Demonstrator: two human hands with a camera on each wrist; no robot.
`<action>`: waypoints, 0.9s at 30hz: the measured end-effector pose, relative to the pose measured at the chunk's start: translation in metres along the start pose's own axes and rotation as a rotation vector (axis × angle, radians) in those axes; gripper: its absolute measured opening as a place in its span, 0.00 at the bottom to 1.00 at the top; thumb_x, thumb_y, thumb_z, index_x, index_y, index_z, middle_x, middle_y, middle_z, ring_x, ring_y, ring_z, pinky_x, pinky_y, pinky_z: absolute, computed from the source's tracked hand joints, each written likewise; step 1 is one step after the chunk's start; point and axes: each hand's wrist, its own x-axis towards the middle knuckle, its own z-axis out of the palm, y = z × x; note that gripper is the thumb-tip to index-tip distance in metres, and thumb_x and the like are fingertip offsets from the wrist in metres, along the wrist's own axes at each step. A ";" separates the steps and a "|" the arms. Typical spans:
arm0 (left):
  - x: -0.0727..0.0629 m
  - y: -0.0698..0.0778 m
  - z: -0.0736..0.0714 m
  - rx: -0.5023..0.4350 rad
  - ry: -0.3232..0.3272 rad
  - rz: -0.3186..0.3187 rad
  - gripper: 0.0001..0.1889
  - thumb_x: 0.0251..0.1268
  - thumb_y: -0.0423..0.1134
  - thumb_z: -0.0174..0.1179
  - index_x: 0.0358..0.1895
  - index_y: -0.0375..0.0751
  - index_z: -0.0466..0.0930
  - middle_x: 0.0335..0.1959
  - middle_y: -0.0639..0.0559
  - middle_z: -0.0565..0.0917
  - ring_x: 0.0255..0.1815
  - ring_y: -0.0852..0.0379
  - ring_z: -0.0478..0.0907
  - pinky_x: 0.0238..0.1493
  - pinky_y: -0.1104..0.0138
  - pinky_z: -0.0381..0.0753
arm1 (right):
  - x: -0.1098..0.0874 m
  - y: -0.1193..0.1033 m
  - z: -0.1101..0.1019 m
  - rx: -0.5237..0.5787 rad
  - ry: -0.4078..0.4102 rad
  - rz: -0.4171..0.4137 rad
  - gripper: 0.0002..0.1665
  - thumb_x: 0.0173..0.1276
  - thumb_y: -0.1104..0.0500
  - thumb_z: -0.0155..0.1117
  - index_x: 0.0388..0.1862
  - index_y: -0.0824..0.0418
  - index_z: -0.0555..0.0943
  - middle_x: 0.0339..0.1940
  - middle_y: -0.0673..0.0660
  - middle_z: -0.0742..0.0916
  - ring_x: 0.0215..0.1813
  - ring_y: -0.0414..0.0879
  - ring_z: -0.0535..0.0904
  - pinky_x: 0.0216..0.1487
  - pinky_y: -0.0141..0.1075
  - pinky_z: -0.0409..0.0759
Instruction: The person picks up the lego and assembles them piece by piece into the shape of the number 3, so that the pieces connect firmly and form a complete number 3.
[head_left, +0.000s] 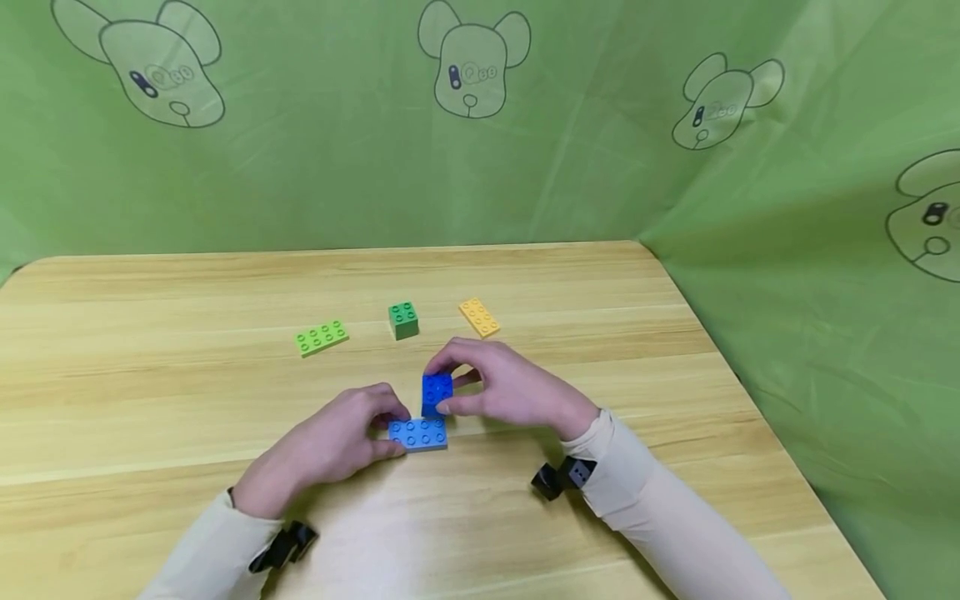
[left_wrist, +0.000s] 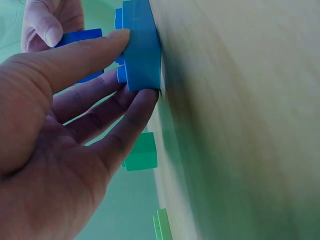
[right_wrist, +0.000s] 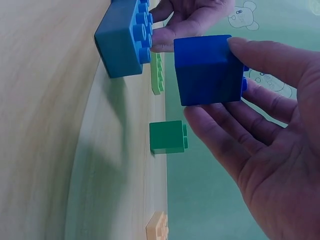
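A light blue toy brick with two rows of studs lies on the table. My left hand pinches its left end between thumb and fingers. Just above and behind it, my right hand grips a smaller dark blue brick. In the right wrist view the dark blue brick is held off the table, apart from the light blue brick, its studs turned toward the palm. The left wrist view has the thumb against the light blue brick's side.
Behind the hands lie a lime green flat brick, a dark green brick and a yellow-orange flat brick. The wooden table meets a green cloth at its back and right side.
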 end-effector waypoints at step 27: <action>0.000 0.000 0.000 0.004 -0.008 -0.016 0.13 0.58 0.35 0.71 0.46 0.37 0.83 0.40 0.57 0.80 0.41 0.59 0.77 0.50 0.60 0.80 | -0.008 -0.001 0.014 0.039 -0.096 0.021 0.18 0.63 0.63 0.72 0.51 0.58 0.78 0.48 0.45 0.81 0.52 0.38 0.79 0.54 0.33 0.79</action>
